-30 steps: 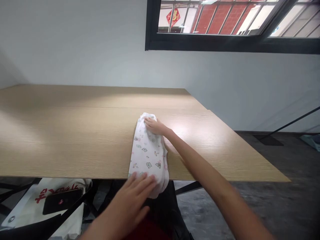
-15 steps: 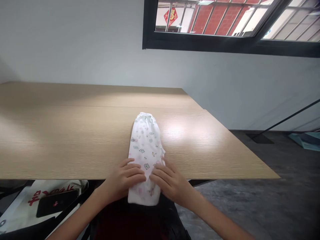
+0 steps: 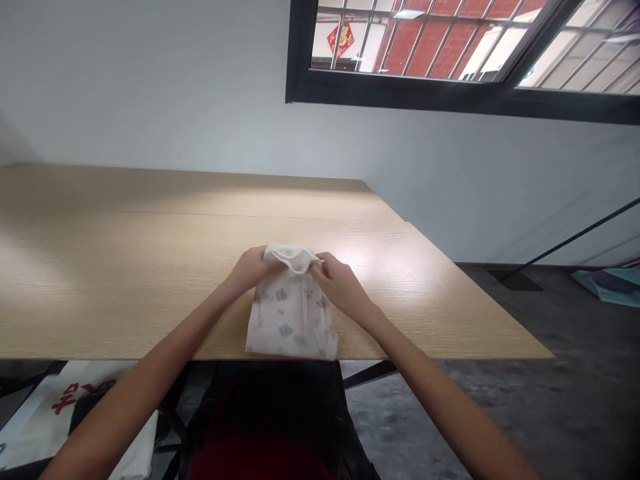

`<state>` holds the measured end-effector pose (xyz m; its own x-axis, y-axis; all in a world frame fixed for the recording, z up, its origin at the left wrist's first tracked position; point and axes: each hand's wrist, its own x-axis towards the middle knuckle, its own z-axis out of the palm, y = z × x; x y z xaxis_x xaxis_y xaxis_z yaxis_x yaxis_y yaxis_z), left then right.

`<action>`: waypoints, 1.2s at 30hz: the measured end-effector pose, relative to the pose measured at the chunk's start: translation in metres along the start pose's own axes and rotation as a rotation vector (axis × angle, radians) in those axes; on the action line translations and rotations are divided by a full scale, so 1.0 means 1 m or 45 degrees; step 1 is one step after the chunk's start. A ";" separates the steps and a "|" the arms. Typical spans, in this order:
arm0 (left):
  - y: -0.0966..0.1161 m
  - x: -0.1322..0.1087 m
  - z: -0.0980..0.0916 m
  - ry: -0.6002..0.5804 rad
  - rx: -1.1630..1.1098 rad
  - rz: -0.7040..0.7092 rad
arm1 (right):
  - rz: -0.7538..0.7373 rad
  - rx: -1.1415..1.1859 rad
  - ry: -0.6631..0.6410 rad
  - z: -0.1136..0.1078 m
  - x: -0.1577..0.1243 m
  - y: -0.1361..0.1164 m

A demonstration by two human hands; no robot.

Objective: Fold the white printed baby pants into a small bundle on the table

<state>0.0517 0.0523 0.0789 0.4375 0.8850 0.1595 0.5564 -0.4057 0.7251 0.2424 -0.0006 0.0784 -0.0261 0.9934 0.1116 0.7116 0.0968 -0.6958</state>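
Note:
White baby pants (image 3: 293, 320) with a small animal-like print lie at the table's front edge, their lower end slightly over it. The far end is lifted and turned over, showing a curved edge. My left hand (image 3: 255, 268) grips the left corner of that far end, its fingertips hidden by the cloth. My right hand (image 3: 336, 277) pinches the right corner between thumb and fingers.
The wooden table (image 3: 150, 267) runs back to a grey wall, with a barred window (image 3: 425, 40) above. Below the table on the left are a white bag (image 3: 45, 400) with red lettering and a dark object partly behind my forearm. A black stand (image 3: 520, 280) is on the floor at right.
Both hands have moved from the near part of the pants to the far end and now grip it. The pants have shifted forward onto the table and look shorter and wider.

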 end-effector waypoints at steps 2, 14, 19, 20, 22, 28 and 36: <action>-0.017 0.028 0.011 0.106 0.133 -0.015 | -0.036 -0.295 0.143 0.004 0.022 0.005; -0.039 0.056 0.048 -0.271 0.572 0.591 | -0.804 -0.586 -0.327 0.046 -0.035 0.032; -0.040 0.065 0.053 -0.095 0.638 0.516 | -0.730 -0.522 -0.559 0.026 -0.029 0.032; -0.039 0.056 0.051 -0.111 0.637 0.553 | -0.703 -0.523 -0.583 0.022 -0.027 0.033; -0.040 0.031 0.046 -0.197 0.616 0.598 | -0.656 -0.545 -0.608 0.016 -0.026 0.037; -0.046 -0.061 0.011 -0.563 0.417 0.500 | -0.813 -0.433 -0.559 0.012 -0.049 0.053; -0.026 -0.108 0.016 -0.479 -0.093 0.189 | -0.312 0.026 -0.304 0.008 -0.078 0.045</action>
<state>0.0010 -0.0357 0.0321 0.7444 0.6674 0.0197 0.4220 -0.4933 0.7607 0.2710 -0.0732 0.0325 -0.3597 0.9266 0.1096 0.6497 0.3331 -0.6833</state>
